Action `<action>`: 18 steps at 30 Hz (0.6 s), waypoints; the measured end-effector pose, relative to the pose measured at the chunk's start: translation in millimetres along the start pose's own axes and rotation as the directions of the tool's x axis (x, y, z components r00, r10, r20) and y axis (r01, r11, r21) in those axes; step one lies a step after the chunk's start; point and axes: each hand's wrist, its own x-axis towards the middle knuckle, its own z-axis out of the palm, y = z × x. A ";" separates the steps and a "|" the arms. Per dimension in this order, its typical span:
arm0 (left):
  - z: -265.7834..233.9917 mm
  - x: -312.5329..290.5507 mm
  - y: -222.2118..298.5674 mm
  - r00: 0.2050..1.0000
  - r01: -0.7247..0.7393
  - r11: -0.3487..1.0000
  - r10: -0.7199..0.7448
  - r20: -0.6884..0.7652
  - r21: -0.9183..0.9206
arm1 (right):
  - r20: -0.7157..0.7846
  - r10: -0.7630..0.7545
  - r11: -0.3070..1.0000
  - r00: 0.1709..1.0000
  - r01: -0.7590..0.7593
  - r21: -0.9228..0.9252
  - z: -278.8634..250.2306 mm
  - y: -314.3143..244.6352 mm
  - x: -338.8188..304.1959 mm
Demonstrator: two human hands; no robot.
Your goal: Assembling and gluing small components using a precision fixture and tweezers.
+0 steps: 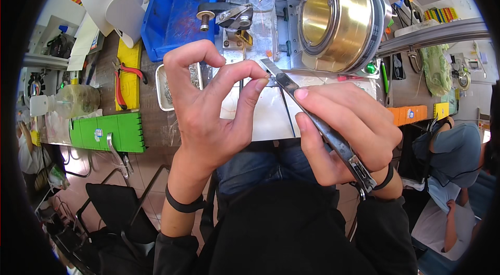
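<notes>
My left hand is raised over the front of the bench, with thumb and index finger pinched together. What sits between those fingertips is too small to make out. A dark metal utility knife lies slantwise in my right hand, gripped between the thumb and fingers. Its pale blade points away from me, right beside the left fingertips. Beneath both hands is a white work surface with dark lines across it.
Behind the hands stand a blue bin, a metal clamp fixture and a large brass-coloured cylinder. A small white tray and red-handled pliers lie to the left. Green and orange strips line the bench edge.
</notes>
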 end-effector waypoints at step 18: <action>-1.0 -0.3 0.5 1.000 0.002 1.000 -0.002 0.003 0.010 | 0.019 -0.016 0.999 1.000 0.017 -0.029 3.3 -0.5 0.6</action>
